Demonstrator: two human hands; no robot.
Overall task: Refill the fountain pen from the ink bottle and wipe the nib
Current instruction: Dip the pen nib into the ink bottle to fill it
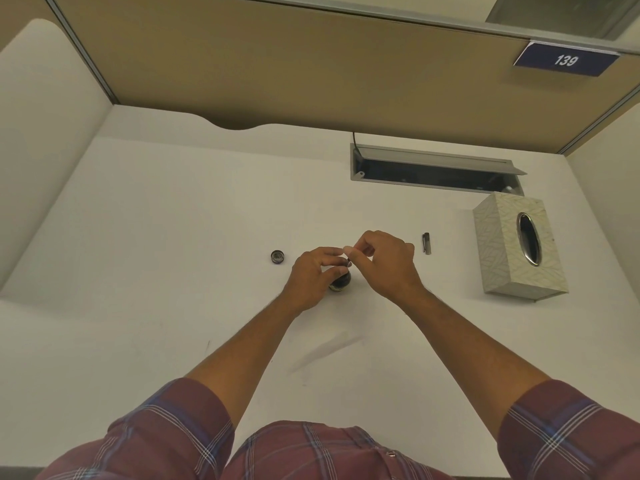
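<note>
A small dark ink bottle (341,281) stands on the white desk (173,237), and my left hand (313,278) wraps around its left side. My right hand (384,261) hovers just above the bottle's mouth, fingertips pinched on the top of the fountain pen (348,261). Only a small dark bit of the pen shows between the fingers; its nib is hidden. The bottle's round cap (278,257) lies to the left of my left hand. To the right of my right hand lies the dark pen cap (426,243).
A patterned tissue box (519,247) stands at the right. Behind it is an open cable slot (436,168) in the desk. Partition walls close the back and both sides. A faint smudge (329,351) marks the desk between my forearms.
</note>
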